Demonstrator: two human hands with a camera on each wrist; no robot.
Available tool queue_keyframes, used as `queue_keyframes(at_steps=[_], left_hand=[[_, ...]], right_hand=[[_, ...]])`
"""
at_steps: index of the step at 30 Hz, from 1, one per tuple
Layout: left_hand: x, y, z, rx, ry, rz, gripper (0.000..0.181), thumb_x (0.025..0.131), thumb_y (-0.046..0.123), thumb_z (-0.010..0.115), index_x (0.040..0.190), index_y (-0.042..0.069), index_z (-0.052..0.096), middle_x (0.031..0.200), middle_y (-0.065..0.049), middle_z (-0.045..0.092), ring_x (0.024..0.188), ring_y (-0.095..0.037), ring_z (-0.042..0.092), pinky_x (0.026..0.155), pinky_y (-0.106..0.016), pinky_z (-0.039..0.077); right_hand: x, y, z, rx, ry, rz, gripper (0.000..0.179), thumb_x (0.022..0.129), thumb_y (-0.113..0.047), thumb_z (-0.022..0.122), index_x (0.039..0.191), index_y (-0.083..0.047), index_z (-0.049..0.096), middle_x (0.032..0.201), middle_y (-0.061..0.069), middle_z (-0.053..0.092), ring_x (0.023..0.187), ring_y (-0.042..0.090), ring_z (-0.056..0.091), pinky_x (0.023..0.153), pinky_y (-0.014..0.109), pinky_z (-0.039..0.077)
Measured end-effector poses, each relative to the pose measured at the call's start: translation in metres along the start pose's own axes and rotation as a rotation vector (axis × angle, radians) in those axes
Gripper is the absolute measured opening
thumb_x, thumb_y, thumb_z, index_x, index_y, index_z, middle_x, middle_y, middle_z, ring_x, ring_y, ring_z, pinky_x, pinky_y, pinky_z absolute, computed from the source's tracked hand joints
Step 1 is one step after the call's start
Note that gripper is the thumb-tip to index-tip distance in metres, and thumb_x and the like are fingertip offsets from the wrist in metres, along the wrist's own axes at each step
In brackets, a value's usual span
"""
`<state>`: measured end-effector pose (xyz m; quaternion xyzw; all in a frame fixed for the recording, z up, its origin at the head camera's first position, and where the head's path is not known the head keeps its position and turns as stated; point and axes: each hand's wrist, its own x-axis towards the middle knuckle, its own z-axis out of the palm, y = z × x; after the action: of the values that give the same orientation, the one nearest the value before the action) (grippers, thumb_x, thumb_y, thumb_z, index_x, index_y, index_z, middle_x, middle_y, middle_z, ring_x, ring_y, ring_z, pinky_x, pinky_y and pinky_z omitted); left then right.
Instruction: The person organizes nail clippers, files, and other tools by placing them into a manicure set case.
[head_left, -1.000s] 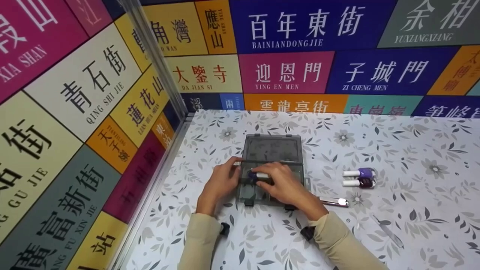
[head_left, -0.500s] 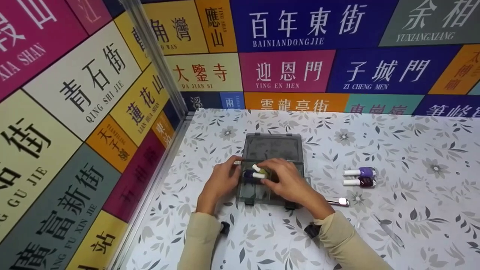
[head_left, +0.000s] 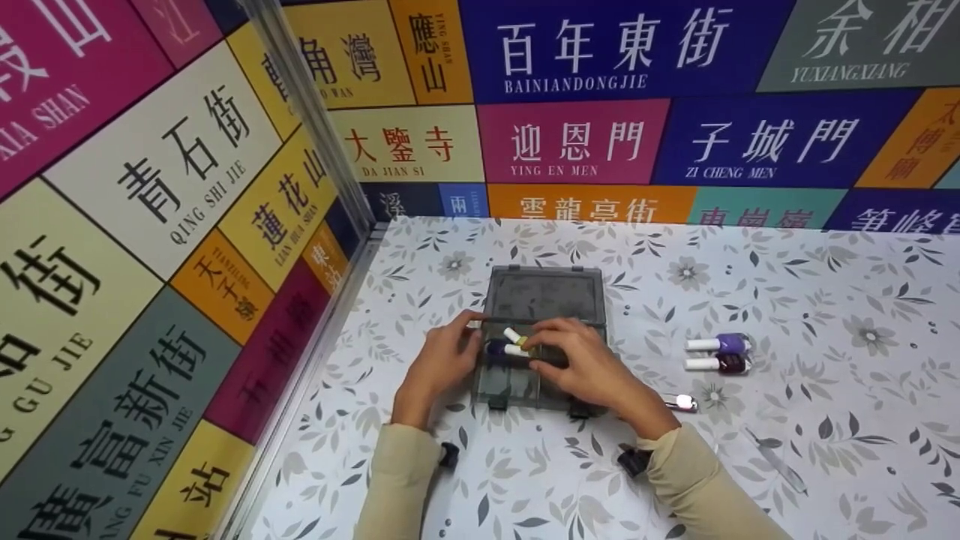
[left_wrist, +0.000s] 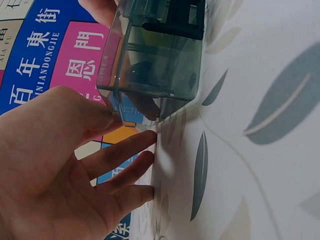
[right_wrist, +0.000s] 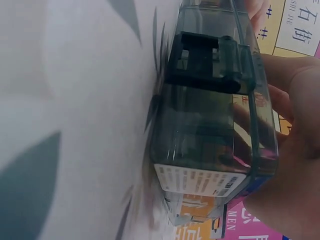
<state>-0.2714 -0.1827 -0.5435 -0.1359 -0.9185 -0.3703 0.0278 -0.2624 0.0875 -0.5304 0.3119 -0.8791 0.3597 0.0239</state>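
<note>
A smoky grey plastic compartment box (head_left: pixel 517 386) lies with its lid (head_left: pixel 546 296) folded back. Inside it, a dark blue nail polish bottle (head_left: pixel 496 348) with a white cap lies on its side. Next to that is a yellow nail polish bottle (head_left: pixel 523 342), white cap pointing up and left. My right hand (head_left: pixel 581 360) reaches over the box's right part, index fingertip right at the yellow bottle and thumb apart from it. At the left side my left hand (head_left: pixel 442 360) rests with its thumb against the box wall (left_wrist: pixel 165 65) and several fingertips touching the table.
Right of the box, a purple nail polish bottle (head_left: pixel 731 344) and a dark maroon one (head_left: pixel 731 364) lie side by side. Nail clippers (head_left: pixel 684 403) and a slim, pale tool (head_left: pixel 778 463) lie nearer me. Walls with coloured signs (head_left: pixel 574 142) border the floral tabletop (head_left: pixel 810 300).
The right hand has let go of the dark blue bottle inside the box and shifted slightly right. The yellow bottle has come into sight beside it. My left hand stays put.
</note>
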Motion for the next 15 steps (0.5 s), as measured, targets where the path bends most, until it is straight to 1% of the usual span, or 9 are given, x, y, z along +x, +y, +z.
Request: queue_keyframes(at_steps=[3, 7, 11, 15], left_hand=[[0.0, 0.001, 0.0, -0.006, -0.001, 0.003, 0.032, 0.112, 0.017, 0.057, 0.143, 0.017, 0.066, 0.123, -0.014, 0.081, 0.115, -0.025, 0.078, 0.097, -0.049, 0.06], [0.0, 0.001, 0.0, -0.015, 0.0, 0.006, 0.032, 0.112, 0.017, 0.058, 0.142, 0.016, 0.066, 0.122, -0.013, 0.081, 0.114, -0.025, 0.078, 0.098, -0.049, 0.06], [-0.001, 0.001, 0.0, -0.014, -0.002, 0.013, 0.033, 0.112, 0.017, 0.057, 0.144, 0.014, 0.065, 0.121, -0.013, 0.082, 0.114, -0.025, 0.078, 0.099, -0.049, 0.059], [0.0, 0.0, 0.0, -0.011, -0.011, -0.007, 0.033, 0.113, 0.018, 0.056, 0.145, 0.016, 0.065, 0.121, -0.011, 0.082, 0.115, -0.024, 0.078, 0.1, -0.049, 0.059]], right_hand=[[-0.001, 0.0, -0.002, 0.002, -0.013, 0.016, 0.026, 0.098, -0.024, 0.082, 0.124, -0.02, 0.08, 0.145, 0.013, 0.068, 0.139, 0.039, 0.059, 0.116, 0.07, 0.038], [-0.004, 0.001, -0.007, 0.007, -0.029, 0.033, 0.029, 0.099, -0.025, 0.081, 0.127, -0.019, 0.079, 0.147, 0.013, 0.066, 0.14, 0.038, 0.057, 0.117, 0.068, 0.04], [-0.007, 0.004, -0.013, 0.0, -0.034, 0.033, 0.029, 0.1, -0.025, 0.081, 0.127, -0.017, 0.079, 0.147, 0.013, 0.066, 0.141, 0.037, 0.057, 0.117, 0.065, 0.042], [-0.011, 0.007, -0.021, 0.002, -0.035, 0.029, 0.028, 0.1, -0.024, 0.081, 0.127, -0.016, 0.079, 0.148, 0.013, 0.066, 0.142, 0.037, 0.057, 0.118, 0.064, 0.042]])
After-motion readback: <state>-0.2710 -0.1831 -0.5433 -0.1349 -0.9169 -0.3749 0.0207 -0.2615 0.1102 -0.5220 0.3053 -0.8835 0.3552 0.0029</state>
